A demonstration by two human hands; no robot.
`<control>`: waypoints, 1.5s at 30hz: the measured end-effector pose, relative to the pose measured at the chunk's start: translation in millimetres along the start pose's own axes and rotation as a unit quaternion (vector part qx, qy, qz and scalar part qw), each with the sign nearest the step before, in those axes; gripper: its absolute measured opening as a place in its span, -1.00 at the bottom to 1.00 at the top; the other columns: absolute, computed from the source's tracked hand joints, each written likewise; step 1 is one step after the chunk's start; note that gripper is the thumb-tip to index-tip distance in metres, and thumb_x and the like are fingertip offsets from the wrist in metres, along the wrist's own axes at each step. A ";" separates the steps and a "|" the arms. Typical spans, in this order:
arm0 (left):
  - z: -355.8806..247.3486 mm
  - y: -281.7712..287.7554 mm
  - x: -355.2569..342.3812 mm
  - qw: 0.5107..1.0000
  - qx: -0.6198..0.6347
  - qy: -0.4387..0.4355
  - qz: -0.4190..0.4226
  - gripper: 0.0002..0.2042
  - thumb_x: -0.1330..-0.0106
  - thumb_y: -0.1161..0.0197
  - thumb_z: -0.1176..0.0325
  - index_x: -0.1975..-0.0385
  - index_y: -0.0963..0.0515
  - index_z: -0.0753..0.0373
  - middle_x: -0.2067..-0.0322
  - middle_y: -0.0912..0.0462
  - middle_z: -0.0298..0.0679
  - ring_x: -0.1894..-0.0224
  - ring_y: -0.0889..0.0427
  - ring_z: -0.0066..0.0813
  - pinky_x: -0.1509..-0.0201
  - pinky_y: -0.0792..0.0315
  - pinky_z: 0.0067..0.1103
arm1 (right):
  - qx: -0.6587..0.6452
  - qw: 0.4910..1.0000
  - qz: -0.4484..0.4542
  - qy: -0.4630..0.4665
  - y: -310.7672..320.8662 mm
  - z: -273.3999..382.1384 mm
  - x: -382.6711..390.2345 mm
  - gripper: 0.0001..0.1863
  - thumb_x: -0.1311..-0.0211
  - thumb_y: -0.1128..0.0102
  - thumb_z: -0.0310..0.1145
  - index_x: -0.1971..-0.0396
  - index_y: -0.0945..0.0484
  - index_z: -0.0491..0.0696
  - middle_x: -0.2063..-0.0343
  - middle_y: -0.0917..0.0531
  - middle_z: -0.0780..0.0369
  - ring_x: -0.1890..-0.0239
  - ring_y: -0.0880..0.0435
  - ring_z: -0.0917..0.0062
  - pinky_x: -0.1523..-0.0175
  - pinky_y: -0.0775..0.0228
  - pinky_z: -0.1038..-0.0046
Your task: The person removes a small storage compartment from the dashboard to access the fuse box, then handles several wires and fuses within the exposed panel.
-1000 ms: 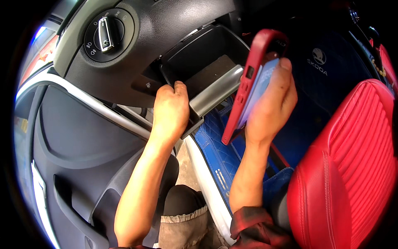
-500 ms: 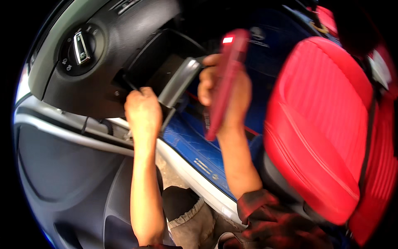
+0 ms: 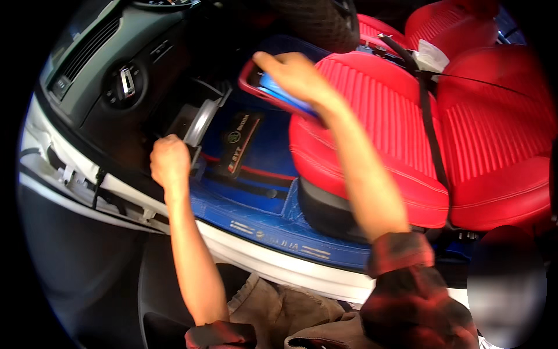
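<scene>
My right hand (image 3: 299,78) grips a red handheld device (image 3: 283,100) with a lit blue screen, held over the blue floor near the red front seat. The device is tilted, and my fingers cover part of it. Low on the dark dashboard, my left hand (image 3: 171,161) is closed beside an open compartment (image 3: 201,121) with a silver edge. Whatever its fingers hold, if anything, is hidden. Above it on the dash is a round knob (image 3: 126,85) with a bright handle.
A red ribbed seat (image 3: 372,125) stands at the right, with a black seat belt (image 3: 429,116) behind it. A dark steering wheel (image 3: 318,22) hangs at the top. The white door sill (image 3: 279,263) crosses below; the open door (image 3: 87,256) is at lower left.
My view has swung right, showing more of the seats. The device in my right hand has turned from upright to slanted, its blue screen now visible. My left hand stays by the compartment.
</scene>
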State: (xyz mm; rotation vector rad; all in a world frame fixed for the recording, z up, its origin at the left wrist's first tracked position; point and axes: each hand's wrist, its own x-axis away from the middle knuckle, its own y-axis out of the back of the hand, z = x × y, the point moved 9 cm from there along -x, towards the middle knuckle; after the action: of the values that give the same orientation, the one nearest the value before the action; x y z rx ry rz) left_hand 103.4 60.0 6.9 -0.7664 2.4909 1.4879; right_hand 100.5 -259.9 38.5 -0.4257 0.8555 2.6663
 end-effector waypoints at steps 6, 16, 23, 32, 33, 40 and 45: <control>-11.3 -0.1 2.1 0.998 -0.004 -0.043 -0.043 -0.59 -0.33 0.06 0.17 0.47 -0.61 0.39 0.35 -0.66 0.19 0.22 -0.66 0.20 0.06 -0.53 -0.16 | 0.251 0.965 0.033 -0.076 28.7 -100.3 -34.9 -0.18 -0.22 0.12 0.36 0.13 -0.65 -0.20 0.09 -0.63 -0.11 -0.05 -0.60 0.05 -0.15 -0.38 0.19; -14.8 12.1 9.0 0.998 -0.046 -0.022 -0.032 -0.59 -0.33 0.09 0.20 0.44 -0.60 0.43 0.32 -0.65 0.21 0.20 -0.64 0.21 0.04 -0.50 -0.16 | 0.263 0.915 -0.150 0.266 18.8 -53.7 8.0 -0.65 -0.27 -0.12 -0.12 0.33 -0.57 -0.15 0.39 -0.57 0.08 0.20 -0.56 0.15 0.12 -0.39 0.19; -14.7 7.9 5.1 0.998 -0.062 -0.010 -0.028 -0.56 -0.31 0.10 0.19 0.37 -0.60 0.49 0.26 -0.62 0.26 0.11 -0.59 0.25 -0.05 -0.43 -0.17 | 0.124 0.926 -0.085 0.346 -111.2 94.6 -22.5 -0.71 -0.32 -0.05 -0.22 0.19 -0.61 -0.12 0.30 -0.63 0.04 0.13 -0.60 0.13 0.01 -0.47 0.18; -20.1 11.9 8.2 0.993 -0.083 -0.062 -0.052 -0.57 -0.32 0.06 0.19 0.38 -0.58 0.51 0.29 -0.60 0.30 0.10 -0.55 0.29 -0.05 -0.40 -0.13 | 0.017 0.977 0.067 0.204 -135.9 69.6 -40.9 -0.57 -0.28 -0.02 -0.20 -0.07 -0.53 -0.08 0.17 -0.67 -0.03 0.08 -0.66 0.11 -0.06 -0.50 0.17; -23.4 11.2 7.9 0.988 -0.107 -0.091 -0.058 -0.58 -0.36 0.04 0.18 0.41 -0.58 0.50 0.32 -0.60 0.30 0.14 -0.57 0.28 0.01 -0.42 -0.14 | 0.034 0.975 0.079 0.203 -139.0 68.9 -43.7 -0.53 -0.28 -0.02 -0.19 -0.14 -0.50 -0.05 0.14 -0.67 -0.02 0.05 -0.66 0.12 -0.10 -0.49 0.18; -22.5 25.1 15.0 0.994 -0.087 -0.033 -0.057 -0.51 -0.46 0.01 0.08 0.38 -0.59 0.49 0.50 -0.58 0.21 0.41 -0.59 0.10 0.27 -0.44 -0.27 | 0.028 0.961 0.122 0.245 -147.1 64.5 -59.8 -0.48 -0.25 0.07 -0.23 -0.24 -0.44 0.09 -0.12 -0.57 0.10 -0.18 -0.53 0.23 -0.25 -0.36 0.15; -41.8 51.6 53.4 0.970 0.058 -0.157 -0.174 -0.61 -0.39 -0.21 0.22 0.00 -0.53 0.47 0.63 -0.54 -0.21 0.61 -0.43 -0.60 0.52 -0.33 -0.63 | 0.087 0.950 0.153 0.259 -142.4 71.6 -64.3 -0.68 -0.20 -0.04 -0.37 0.09 -0.61 -0.15 0.05 -0.64 0.01 -0.02 -0.63 0.22 -0.06 -0.47 0.25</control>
State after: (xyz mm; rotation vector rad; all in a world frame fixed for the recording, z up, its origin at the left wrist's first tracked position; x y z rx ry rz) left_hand 37.8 25.1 48.6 -0.8234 2.0633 1.2210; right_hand 199.1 -119.3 45.3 -1.0555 1.3971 2.7531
